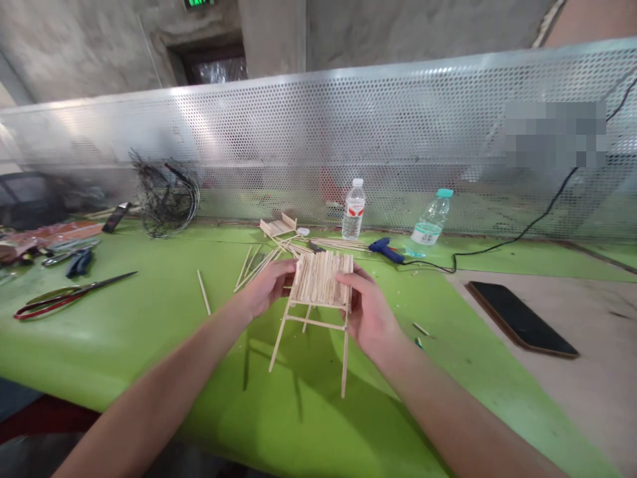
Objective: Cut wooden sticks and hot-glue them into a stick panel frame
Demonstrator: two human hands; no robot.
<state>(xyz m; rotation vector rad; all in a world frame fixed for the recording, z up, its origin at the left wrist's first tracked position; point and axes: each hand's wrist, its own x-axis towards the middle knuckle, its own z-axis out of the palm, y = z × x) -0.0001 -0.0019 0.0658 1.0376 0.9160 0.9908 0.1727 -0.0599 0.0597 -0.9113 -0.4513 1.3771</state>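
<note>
A small stool-like model made of wooden sticks (318, 282) is held up over the green table, its slatted top tipped toward me and its thin legs pointing down. My left hand (269, 287) is closed on the model's left edge, with some fingertips hidden behind it. On the opposite side my right hand (367, 305) grips the right edge, the thumb lying on the slats. Behind the model lie loose wooden sticks (261, 269) and a second small stick piece (279, 226) with raised sides. A blue glue gun (387, 250) rests right of them.
Two plastic bottles, one white-capped (353, 211) and one teal-capped (430, 224), stand near the perforated metal screen (269, 126). At right lies a phone (520, 318). Scissors (74, 294), pliers (79, 262) and a wire coil (166, 196) are on the left. A black cord (537, 222) trails from the glue gun.
</note>
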